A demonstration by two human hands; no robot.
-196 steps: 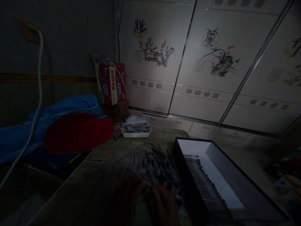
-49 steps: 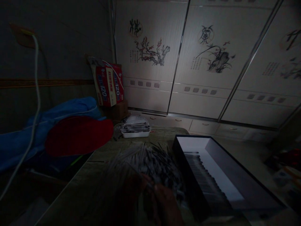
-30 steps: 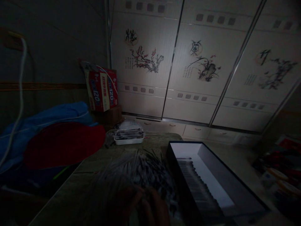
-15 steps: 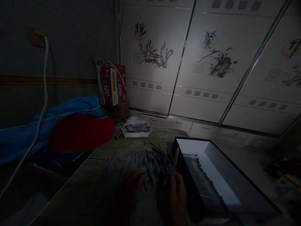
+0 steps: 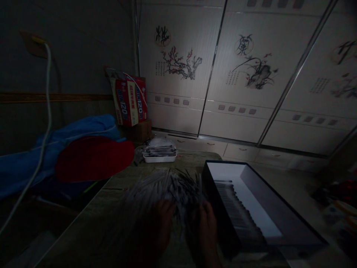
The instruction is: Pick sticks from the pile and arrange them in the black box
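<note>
Pretty dark here, but both hands sit at the near edge of the pile of thin sticks (image 5: 170,190) on the surface (image 5: 111,208), just left of the black box (image 5: 279,223). Right hand (image 5: 205,230) seems to pinch one upright stick; left hand (image 5: 160,223) fingers, can't tell. They look light and stiff, probably snappable, so grip mid-length.

Grey-and-black sticks (image 5: 170,188) heaped on a mottled olive bench (image 5: 111,212); black box (image 5: 223,223), white inside; red round lid (image 5: 93,158); blue cloth (image 5: 55,137).

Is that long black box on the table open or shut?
Open: the long black box has no lid on, showing its white lining and a row of thin sticks inside.
</note>
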